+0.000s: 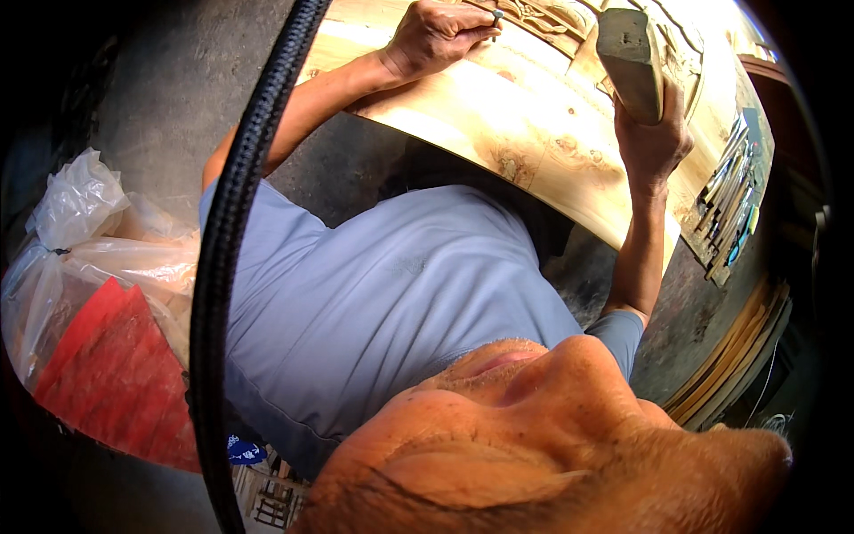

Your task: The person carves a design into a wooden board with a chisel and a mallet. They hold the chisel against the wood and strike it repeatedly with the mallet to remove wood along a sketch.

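On the pale wooden board [498,107], near a carved wooden panel [534,20], my left hand [434,37] is closed around a small metal tool [496,21] that stands roughly upright; its lower end is hard to make out. My right hand [652,147] grips a worn wooden mallet [630,53], raised over the right part of the carving. A row of chisels and other slim tools [725,191] lies on the right, beside the board.
A black braided cable [238,214] crosses the left of the view. Plastic-wrapped bags [80,200] and a red sheet [107,374] are at left. Stacked thin boards [725,351] are at lower right. My body fills the middle below the board's front edge.
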The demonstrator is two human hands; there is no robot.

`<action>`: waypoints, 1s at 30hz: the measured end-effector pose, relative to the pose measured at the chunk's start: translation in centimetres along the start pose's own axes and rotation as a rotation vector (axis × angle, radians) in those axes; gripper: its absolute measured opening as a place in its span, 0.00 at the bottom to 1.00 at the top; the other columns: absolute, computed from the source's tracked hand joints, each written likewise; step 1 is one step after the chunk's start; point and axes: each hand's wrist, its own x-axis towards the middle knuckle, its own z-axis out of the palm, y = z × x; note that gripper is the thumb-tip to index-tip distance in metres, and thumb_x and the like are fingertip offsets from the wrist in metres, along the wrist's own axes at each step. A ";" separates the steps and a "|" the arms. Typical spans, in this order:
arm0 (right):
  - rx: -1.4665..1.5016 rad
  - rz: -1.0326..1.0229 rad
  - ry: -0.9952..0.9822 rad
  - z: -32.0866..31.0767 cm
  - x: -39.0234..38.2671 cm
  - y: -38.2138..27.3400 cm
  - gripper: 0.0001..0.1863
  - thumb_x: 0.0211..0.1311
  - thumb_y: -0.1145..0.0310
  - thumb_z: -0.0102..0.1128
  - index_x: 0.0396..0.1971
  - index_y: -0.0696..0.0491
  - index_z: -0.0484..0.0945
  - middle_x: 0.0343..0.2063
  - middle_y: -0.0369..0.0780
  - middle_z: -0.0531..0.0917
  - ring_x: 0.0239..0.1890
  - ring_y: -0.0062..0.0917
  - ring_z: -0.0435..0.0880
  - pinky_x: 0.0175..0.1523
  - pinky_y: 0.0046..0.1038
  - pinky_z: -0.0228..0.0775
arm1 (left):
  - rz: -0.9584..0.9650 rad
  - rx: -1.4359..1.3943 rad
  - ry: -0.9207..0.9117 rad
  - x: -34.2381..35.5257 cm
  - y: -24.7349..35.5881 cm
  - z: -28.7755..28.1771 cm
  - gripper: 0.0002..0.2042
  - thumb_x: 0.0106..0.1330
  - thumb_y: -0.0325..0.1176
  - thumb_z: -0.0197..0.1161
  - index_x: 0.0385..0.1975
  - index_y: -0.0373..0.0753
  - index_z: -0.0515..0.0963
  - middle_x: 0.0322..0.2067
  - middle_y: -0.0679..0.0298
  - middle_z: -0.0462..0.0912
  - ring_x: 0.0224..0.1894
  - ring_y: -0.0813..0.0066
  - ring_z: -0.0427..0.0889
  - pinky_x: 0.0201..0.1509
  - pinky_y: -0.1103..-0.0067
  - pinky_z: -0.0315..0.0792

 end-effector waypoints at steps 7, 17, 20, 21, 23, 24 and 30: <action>0.022 -0.029 -0.010 1.0 -0.3 0.1 0.23 0.46 0.58 0.81 0.43 0.45 0.82 0.23 0.39 0.87 0.22 0.34 0.88 0.30 0.31 0.80 | -0.144 -0.069 -0.024 0.0 0.4 0.4 0.05 0.57 0.30 0.76 0.31 0.38 0.89 0.31 0.60 0.91 0.34 0.63 0.90 0.37 0.72 0.84; 0.042 -0.067 -0.014 1.0 -0.1 -0.3 0.23 0.46 0.60 0.80 0.43 0.45 0.82 0.23 0.40 0.87 0.23 0.34 0.88 0.30 0.31 0.80 | -0.259 -0.130 -0.065 -0.5 0.6 0.9 0.07 0.61 0.32 0.74 0.38 0.40 0.90 0.35 0.56 0.91 0.37 0.62 0.91 0.42 0.72 0.84; 0.041 -0.066 0.002 0.8 0.1 -0.3 0.23 0.46 0.60 0.80 0.43 0.46 0.82 0.24 0.40 0.87 0.24 0.34 0.88 0.30 0.31 0.80 | -0.274 -0.145 -0.077 -0.5 0.6 0.9 0.08 0.61 0.32 0.74 0.38 0.40 0.90 0.36 0.55 0.91 0.37 0.61 0.91 0.42 0.71 0.84; 0.029 -0.060 -0.005 0.5 0.3 -0.4 0.23 0.46 0.60 0.80 0.43 0.46 0.81 0.24 0.40 0.87 0.24 0.34 0.89 0.31 0.31 0.81 | -0.270 -0.152 -0.058 -0.3 0.6 0.8 0.08 0.61 0.32 0.73 0.39 0.40 0.90 0.36 0.55 0.91 0.37 0.60 0.91 0.43 0.71 0.84; 0.039 -0.069 0.023 -0.2 0.8 -0.6 0.23 0.46 0.60 0.81 0.43 0.46 0.81 0.26 0.40 0.88 0.25 0.34 0.89 0.31 0.31 0.81 | -0.221 -0.115 -0.019 0.3 0.8 0.5 0.07 0.62 0.31 0.73 0.39 0.40 0.90 0.36 0.54 0.90 0.37 0.59 0.90 0.43 0.70 0.84; 0.061 -0.083 0.058 -0.4 1.1 -0.7 0.23 0.47 0.60 0.81 0.43 0.47 0.81 0.27 0.40 0.88 0.26 0.34 0.90 0.32 0.31 0.82 | -0.177 -0.072 0.001 0.5 0.9 0.5 0.07 0.62 0.31 0.72 0.39 0.40 0.90 0.36 0.54 0.90 0.37 0.58 0.90 0.43 0.70 0.84; 0.368 -0.107 0.316 0.1 1.6 -3.0 0.15 0.63 0.64 0.71 0.44 0.55 0.80 0.31 0.35 0.88 0.23 0.21 0.85 0.28 0.23 0.80 | -0.150 -0.085 0.004 1.9 2.2 -0.4 0.08 0.63 0.28 0.70 0.40 0.40 0.90 0.36 0.53 0.90 0.37 0.57 0.89 0.43 0.69 0.83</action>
